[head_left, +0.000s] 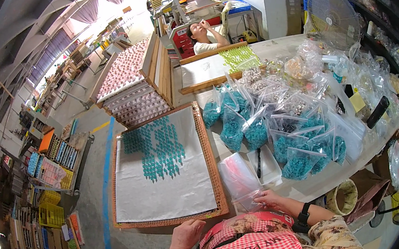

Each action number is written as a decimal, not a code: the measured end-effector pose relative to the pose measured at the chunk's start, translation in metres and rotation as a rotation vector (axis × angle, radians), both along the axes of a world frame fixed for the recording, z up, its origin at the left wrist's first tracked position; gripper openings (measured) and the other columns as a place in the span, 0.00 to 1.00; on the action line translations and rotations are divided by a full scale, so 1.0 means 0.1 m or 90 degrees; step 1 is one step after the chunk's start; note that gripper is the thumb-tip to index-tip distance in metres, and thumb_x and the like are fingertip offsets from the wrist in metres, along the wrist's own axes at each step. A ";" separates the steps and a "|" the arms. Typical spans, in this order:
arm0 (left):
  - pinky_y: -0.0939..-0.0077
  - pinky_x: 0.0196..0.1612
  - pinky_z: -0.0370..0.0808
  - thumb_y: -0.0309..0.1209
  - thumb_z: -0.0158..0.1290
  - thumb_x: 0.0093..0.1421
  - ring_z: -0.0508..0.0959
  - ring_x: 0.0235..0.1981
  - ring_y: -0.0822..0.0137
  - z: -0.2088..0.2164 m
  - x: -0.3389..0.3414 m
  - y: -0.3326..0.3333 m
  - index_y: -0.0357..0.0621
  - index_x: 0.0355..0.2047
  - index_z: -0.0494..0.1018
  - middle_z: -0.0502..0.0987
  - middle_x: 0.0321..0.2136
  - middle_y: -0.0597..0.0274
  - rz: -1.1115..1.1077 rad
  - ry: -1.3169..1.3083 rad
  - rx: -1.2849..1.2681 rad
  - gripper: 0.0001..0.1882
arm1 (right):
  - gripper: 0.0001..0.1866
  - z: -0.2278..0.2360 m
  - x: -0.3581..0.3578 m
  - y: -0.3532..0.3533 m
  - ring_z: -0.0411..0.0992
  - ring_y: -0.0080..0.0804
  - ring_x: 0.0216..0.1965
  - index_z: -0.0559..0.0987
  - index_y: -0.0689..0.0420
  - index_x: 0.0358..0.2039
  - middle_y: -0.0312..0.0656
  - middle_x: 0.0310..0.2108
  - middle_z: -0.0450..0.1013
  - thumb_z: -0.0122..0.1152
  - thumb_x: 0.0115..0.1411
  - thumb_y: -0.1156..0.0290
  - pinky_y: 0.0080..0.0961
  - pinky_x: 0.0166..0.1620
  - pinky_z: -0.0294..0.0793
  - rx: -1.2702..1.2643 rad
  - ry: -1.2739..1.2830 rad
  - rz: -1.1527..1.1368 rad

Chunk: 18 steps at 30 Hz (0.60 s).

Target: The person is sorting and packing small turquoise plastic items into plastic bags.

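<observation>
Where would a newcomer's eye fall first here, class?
Probably on the teal pieces clustered on a white sheet in the brown tray, just left of centre. Next come the teal-filled zip bags crowding the worktable to its right, and the stack of trays bearing pink pieces, upper left.

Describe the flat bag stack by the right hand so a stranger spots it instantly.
At the cluttered table, look between the brown-rimmed tray and the white container with a slim black object. There lies the stack of clear bags, pinkish and flat, unlike the bulging bags of teal pieces beyond.
</observation>
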State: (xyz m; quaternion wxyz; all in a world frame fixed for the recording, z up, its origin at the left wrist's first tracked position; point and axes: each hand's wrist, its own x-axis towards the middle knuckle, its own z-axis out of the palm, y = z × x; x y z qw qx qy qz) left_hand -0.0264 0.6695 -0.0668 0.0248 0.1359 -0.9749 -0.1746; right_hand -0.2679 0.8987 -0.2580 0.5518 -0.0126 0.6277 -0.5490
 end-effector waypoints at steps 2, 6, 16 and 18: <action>0.66 0.30 0.76 0.36 0.53 0.58 0.79 0.28 0.58 0.00 0.00 0.00 0.49 0.32 0.76 0.77 0.26 0.61 0.003 0.003 0.003 0.07 | 0.07 0.04 0.00 0.00 0.66 0.18 0.18 0.81 0.53 0.33 0.29 0.20 0.70 0.67 0.54 0.66 0.17 0.19 0.65 0.005 -0.013 -0.002; 0.66 0.30 0.76 0.36 0.54 0.58 0.79 0.28 0.58 -0.01 0.00 0.00 0.49 0.32 0.77 0.77 0.26 0.61 0.001 0.001 0.007 0.06 | 0.08 -0.06 -0.01 0.01 0.66 0.18 0.18 0.81 0.53 0.33 0.29 0.20 0.70 0.67 0.54 0.66 0.17 0.19 0.65 0.003 -0.015 0.000; 0.68 0.30 0.76 0.36 0.54 0.58 0.79 0.29 0.59 0.02 -0.01 0.01 0.50 0.33 0.77 0.78 0.28 0.62 -0.007 -0.002 0.007 0.06 | 0.08 -0.10 -0.02 0.02 0.66 0.19 0.18 0.81 0.53 0.33 0.29 0.21 0.71 0.67 0.54 0.67 0.17 0.19 0.65 0.003 -0.015 0.001; 0.68 0.30 0.76 0.36 0.54 0.58 0.79 0.29 0.59 0.02 -0.01 0.01 0.50 0.33 0.77 0.78 0.28 0.62 -0.005 -0.004 0.007 0.07 | 0.08 -0.09 -0.02 0.01 0.67 0.19 0.18 0.81 0.53 0.33 0.30 0.21 0.71 0.67 0.54 0.67 0.17 0.19 0.65 -0.004 -0.021 0.001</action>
